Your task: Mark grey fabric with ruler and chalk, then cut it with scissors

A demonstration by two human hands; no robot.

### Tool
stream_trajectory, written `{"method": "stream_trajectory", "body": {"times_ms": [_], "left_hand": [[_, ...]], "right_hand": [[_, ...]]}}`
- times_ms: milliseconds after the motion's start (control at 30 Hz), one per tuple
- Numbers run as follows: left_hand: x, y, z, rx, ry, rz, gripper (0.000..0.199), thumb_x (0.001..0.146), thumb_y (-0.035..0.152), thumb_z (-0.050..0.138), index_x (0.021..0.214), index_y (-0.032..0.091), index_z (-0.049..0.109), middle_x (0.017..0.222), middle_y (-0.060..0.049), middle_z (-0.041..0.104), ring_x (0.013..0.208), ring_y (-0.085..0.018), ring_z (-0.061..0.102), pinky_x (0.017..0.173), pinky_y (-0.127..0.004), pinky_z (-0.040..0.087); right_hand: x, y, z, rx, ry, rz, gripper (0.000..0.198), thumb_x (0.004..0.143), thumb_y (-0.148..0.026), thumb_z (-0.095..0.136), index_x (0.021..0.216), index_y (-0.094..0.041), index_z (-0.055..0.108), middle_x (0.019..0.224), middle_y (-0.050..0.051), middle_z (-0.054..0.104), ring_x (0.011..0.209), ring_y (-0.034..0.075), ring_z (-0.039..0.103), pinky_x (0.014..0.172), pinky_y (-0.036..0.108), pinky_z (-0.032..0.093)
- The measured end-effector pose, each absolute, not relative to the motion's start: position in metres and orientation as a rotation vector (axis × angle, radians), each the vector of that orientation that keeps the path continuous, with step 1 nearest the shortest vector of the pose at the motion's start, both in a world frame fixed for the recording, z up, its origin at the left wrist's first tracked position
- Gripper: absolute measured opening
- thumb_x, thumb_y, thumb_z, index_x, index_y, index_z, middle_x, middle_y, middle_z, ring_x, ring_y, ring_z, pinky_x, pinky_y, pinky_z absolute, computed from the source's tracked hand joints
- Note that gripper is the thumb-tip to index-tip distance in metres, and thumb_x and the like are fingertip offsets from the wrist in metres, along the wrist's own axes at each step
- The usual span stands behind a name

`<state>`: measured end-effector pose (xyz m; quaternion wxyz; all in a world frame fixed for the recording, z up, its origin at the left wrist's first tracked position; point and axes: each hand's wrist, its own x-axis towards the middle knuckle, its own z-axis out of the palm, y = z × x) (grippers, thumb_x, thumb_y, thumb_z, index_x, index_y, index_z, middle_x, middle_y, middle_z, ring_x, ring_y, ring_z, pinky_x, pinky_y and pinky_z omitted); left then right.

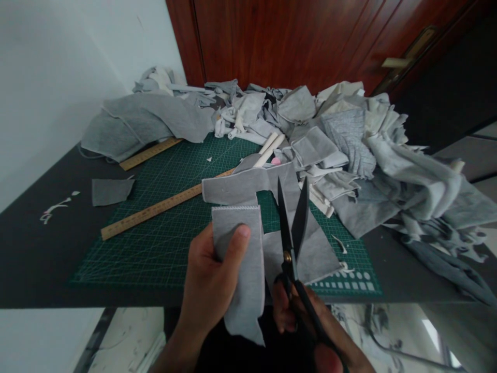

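My left hand (212, 277) grips a narrow grey fabric strip (243, 274), thumb across its front. White stitching runs along the strip's top edge, and its ragged lower end hangs past the table's front edge. Beside it, my right hand (310, 316) is closed round the handles of black scissors (289, 243). Their blades are spread apart, point away from me and stand clear of the strip. Behind them a larger grey fabric piece (316, 251) with a cut-out lies on the green cutting mat (163, 259).
One wooden ruler (155, 209) crosses the mat; another ruler (151, 153) lies partly under grey cloth (132, 124). A small grey scrap (111, 191) is at left. Heaped fabric pieces (310, 145) fill the back and right, before a wooden door (295, 41). A white wall (58, 77) stands left.
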<state>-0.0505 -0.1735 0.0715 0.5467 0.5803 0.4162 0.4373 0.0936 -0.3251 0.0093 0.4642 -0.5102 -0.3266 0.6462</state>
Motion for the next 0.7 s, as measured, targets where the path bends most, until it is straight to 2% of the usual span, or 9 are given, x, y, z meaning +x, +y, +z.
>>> {"method": "stream_trajectory", "body": {"times_ms": [133,233,367,467,600,633,700], "left_hand": [[-0.045,-0.168,0.069,1.402,1.02,1.03,0.036,0.098,0.05,0.069,0.076,0.021,0.067,0.065,0.002,0.062,0.056,-0.014,0.052,0.053,-0.026,0.044],[-0.039,-0.164,0.062,1.444,1.041,1.009,0.036,0.1,0.051,0.066,0.08,0.021,0.067,0.067,0.001,0.065,0.06,-0.016,0.057,0.057,-0.027,0.047],[-0.033,-0.158,0.045,1.446,1.058,1.044,0.037,0.102,0.054,0.064,0.091,0.02,0.071,0.075,0.0,0.07,0.067,-0.017,0.063,0.062,-0.027,0.05],[-0.032,-0.152,0.032,1.374,1.06,1.054,0.043,0.102,0.062,0.063,0.097,0.02,0.073,0.078,0.0,0.07,0.07,-0.017,0.064,0.065,-0.027,0.051],[-0.034,-0.15,0.021,1.198,1.028,1.076,0.046,0.099,0.066,0.066,0.116,0.023,0.072,0.104,-0.004,0.077,0.101,-0.024,0.073,0.088,-0.032,0.057],[-0.035,-0.151,0.021,1.111,1.011,1.049,0.048,0.099,0.066,0.067,0.119,0.023,0.071,0.108,-0.006,0.077,0.106,-0.025,0.073,0.09,-0.034,0.058],[-0.04,-0.157,0.023,0.92,0.961,0.92,0.053,0.097,0.069,0.067,0.121,0.022,0.068,0.105,-0.007,0.077,0.101,-0.026,0.075,0.08,-0.033,0.061]], "right_hand": [[0.082,-0.322,0.031,-1.191,-0.771,1.346,0.051,0.087,-0.071,0.081,0.103,-0.028,0.056,0.09,0.001,0.056,0.075,0.019,0.05,0.068,0.032,0.045],[0.078,-0.304,0.033,-1.093,-0.751,1.274,0.038,0.095,-0.053,0.081,0.103,-0.03,0.052,0.097,-0.001,0.059,0.073,0.015,0.046,0.063,0.026,0.04],[0.078,-0.284,0.033,-1.058,-0.717,1.282,0.036,0.094,-0.038,0.085,0.101,-0.028,0.051,0.092,-0.005,0.057,0.071,0.011,0.046,0.063,0.021,0.04],[0.076,-0.279,0.035,-1.122,-0.739,1.265,0.035,0.091,-0.032,0.087,0.099,-0.026,0.054,0.087,-0.007,0.054,0.069,0.009,0.046,0.063,0.019,0.04],[0.071,-0.276,0.035,-1.207,-0.806,1.19,0.024,0.095,-0.029,0.078,0.094,-0.024,0.054,0.082,-0.007,0.054,0.069,0.01,0.048,0.065,0.021,0.041],[0.07,-0.274,0.035,-1.232,-0.806,1.163,0.023,0.096,-0.03,0.077,0.093,-0.024,0.054,0.081,-0.007,0.054,0.07,0.01,0.048,0.066,0.021,0.042],[0.07,-0.27,0.034,-1.27,-0.786,1.113,0.025,0.095,-0.031,0.077,0.091,-0.024,0.053,0.079,-0.007,0.052,0.069,0.011,0.048,0.066,0.022,0.042]]}}
